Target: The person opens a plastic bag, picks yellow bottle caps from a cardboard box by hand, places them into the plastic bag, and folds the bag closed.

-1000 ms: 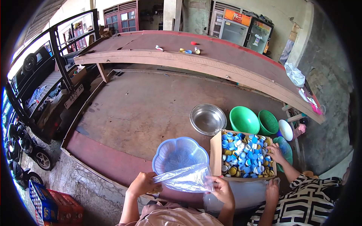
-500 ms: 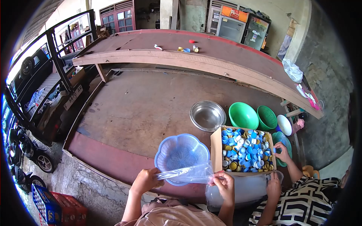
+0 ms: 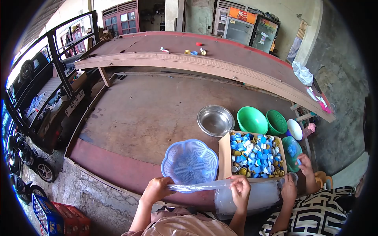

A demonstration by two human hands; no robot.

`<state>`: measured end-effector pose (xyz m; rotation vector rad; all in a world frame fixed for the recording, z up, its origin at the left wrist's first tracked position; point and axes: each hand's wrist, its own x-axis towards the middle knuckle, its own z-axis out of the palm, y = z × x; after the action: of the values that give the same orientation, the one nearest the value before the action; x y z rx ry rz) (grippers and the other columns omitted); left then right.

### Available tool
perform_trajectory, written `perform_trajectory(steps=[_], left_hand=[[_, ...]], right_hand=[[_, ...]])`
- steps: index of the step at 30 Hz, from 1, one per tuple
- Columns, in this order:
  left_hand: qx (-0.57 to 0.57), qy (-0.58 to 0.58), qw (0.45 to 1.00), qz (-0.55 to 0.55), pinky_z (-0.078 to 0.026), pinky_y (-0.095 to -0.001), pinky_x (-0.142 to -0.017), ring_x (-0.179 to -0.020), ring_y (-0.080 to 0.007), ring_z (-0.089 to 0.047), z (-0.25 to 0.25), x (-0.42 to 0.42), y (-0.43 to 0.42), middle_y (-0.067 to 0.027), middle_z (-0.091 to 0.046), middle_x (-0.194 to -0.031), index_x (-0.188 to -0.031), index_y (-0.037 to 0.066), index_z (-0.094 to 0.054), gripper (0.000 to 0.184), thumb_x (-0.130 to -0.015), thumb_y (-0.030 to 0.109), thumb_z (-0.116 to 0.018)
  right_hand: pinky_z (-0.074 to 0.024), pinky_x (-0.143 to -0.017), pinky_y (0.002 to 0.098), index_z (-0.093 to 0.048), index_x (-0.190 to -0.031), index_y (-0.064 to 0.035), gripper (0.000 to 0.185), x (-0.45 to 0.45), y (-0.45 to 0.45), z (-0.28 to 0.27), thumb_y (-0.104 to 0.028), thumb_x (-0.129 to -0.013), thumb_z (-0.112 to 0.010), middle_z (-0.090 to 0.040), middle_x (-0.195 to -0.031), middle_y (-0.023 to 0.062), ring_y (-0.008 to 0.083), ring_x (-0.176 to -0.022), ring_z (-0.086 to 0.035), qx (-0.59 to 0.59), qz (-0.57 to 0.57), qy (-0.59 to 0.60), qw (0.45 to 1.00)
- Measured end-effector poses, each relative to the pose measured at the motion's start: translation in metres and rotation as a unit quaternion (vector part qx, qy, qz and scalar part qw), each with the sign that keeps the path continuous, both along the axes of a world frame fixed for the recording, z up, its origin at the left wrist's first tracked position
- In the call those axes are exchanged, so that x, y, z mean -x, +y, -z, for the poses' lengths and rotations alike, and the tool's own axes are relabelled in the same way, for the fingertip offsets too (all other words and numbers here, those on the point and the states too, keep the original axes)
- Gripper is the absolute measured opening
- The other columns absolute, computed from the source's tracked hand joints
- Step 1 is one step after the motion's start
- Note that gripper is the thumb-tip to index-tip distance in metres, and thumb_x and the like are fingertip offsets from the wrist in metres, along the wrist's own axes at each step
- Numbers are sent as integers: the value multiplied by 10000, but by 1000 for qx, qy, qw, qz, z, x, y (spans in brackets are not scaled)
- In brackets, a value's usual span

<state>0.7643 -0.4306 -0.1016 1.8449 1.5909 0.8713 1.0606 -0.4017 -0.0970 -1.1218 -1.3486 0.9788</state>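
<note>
The left hand's [image 3: 157,189] fingers are closed in a pinch on one end of a clear plastic bag [image 3: 204,186]; the right hand's [image 3: 241,190] thumb and fingertips, bunched with almost no gap, grip the other end. Between them the bag runs as a narrow, nearly level strip. The step in hand looks like stretching or straightening it; from here the work calls for both pinches kept firm and a light, even pull, since such thin film creases and slips easily.

The film is glossy and see-through, gathered into fine lengthwise folds that catch the light. At about twelve o'clock from it, its near rim crossed by the strip, sits a blue plastic basket [image 3: 189,157], scalloped like a flower and finely perforated; whether the two touch, I cannot tell. At three to four o'clock lies a flat, milky stack of plastic [image 3: 250,196], with a co-worker's hand [image 3: 289,189] at its far end.

At two o'clock, a cardboard box [image 3: 225,157] holds ridged, round bottle caps [image 3: 258,157] in blue, white and mustard. Beyond, at twelve, is a smooth, shiny steel basin [image 3: 215,120]; at one, a rounded green bowl [image 3: 252,120].
</note>
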Motion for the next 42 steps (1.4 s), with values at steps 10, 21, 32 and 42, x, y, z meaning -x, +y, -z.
perform_trajectory(steps=[10,21,32,42], left_hand=[[87,-109,990,15,-465,-264,-531,-553,-98,-576,-2,17,-4,-98,-613,-618,-798,8,-620,205,-621,63,-707],[186,-204,960,40,-467,-220,-517,-592,-44,-538,0,33,-8,-40,-630,-682,-916,-9,-616,237,-682,-2,-652],[238,-284,907,200,-454,-242,-686,-748,-57,-537,15,51,17,-27,-646,-814,-943,-33,-616,246,-761,121,-677],[265,-337,874,229,-440,-234,-689,-747,-58,-524,22,63,21,-8,-629,-812,-938,-47,-608,266,-781,160,-664]], right_hand=[[-524,-561,212,-597,-865,8,275,3,-9,-15,-36,-637,-745,-612,-869,99,139,-690,-624,-11,-105,-103,989],[-464,-754,315,-665,-708,-60,170,6,7,-41,-56,-577,-774,-599,-941,111,206,-879,-580,-87,-266,-98,955],[-436,-689,273,-671,-737,-60,187,18,31,-72,-169,-625,-776,-565,-896,86,156,-799,-535,-142,-256,-55,955],[-413,-682,270,-675,-721,-100,168,28,41,-79,-166,-609,-782,-564,-924,80,148,-781,-526,-168,-322,-78,928]])
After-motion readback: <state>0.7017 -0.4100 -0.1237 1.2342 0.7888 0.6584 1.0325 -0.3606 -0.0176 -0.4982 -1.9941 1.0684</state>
